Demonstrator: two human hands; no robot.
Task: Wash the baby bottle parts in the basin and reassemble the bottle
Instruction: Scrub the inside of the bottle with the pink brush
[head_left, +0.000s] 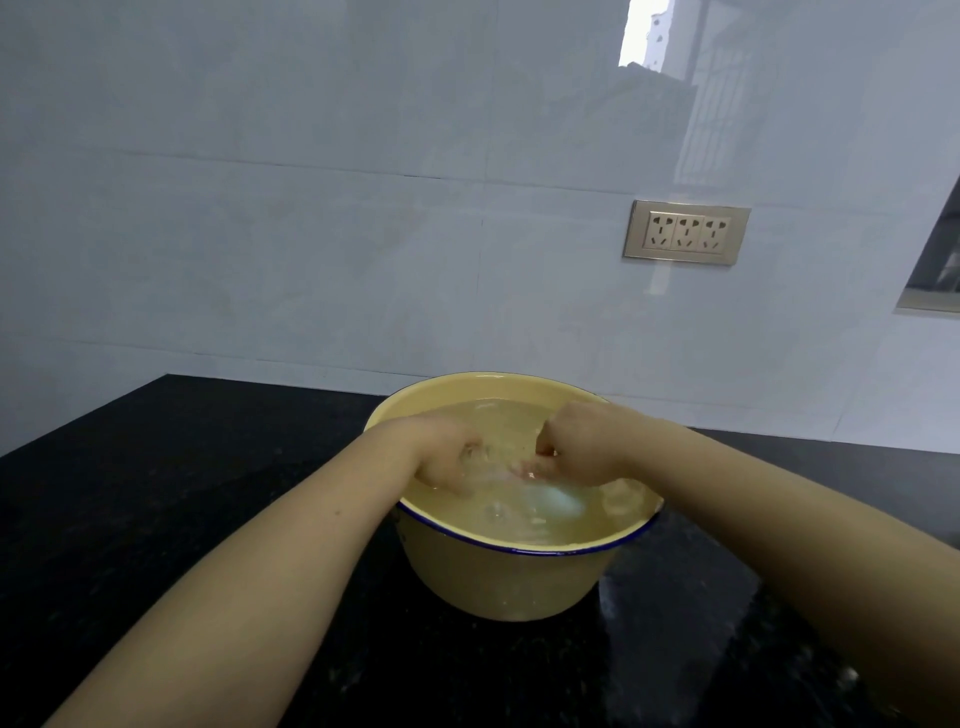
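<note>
Forearms lead us to our left hand (447, 460) and right hand (574, 449), both pinching a clear, slippery bottle part (498, 465) at the basin's (511, 582) twelve o'clock; we should grip its rim.

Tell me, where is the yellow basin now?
The yellow basin stands on the black counter, centre of the head view, below the wall socket; both hands are in its water.

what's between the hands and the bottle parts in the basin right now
Nothing solid. Both the left hand and right hand are already in the water of the basin, fingers on a clear part between them.
</note>
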